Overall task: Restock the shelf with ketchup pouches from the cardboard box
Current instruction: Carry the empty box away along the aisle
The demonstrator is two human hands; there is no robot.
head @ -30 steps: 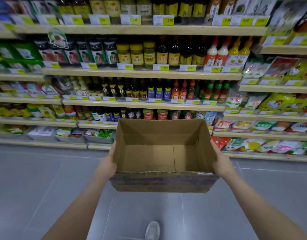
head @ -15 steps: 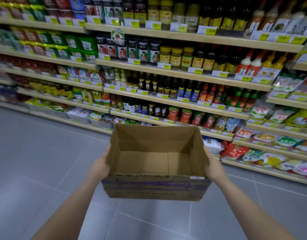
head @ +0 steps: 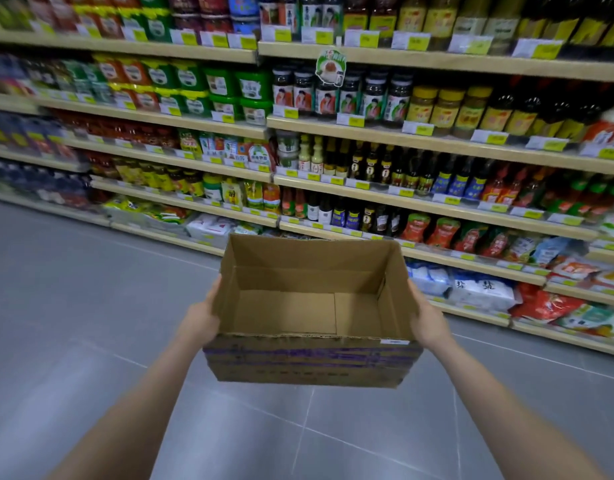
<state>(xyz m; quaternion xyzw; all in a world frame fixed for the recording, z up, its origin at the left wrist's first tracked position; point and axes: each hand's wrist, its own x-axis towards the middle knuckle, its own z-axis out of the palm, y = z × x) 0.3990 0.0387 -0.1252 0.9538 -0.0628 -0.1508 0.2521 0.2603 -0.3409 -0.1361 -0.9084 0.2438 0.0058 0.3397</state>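
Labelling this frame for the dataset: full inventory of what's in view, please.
cardboard box: one, brown with purple bands on the near side, held over the floor mid-frame; open top, nothing visible inside
red pouches: several, red, low shelf right of the box
dark bottles: a row, dark glass, middle shelf above the box
green tubs: several, green, upper shelf left of centre
white bags: a few, white, shelf right of the box
shelf: long run of tiers, beige, yellow price tags along the edges
floor: grey tiles
left hand: one, grips the box's left side
right hand: one, grips the box's right side
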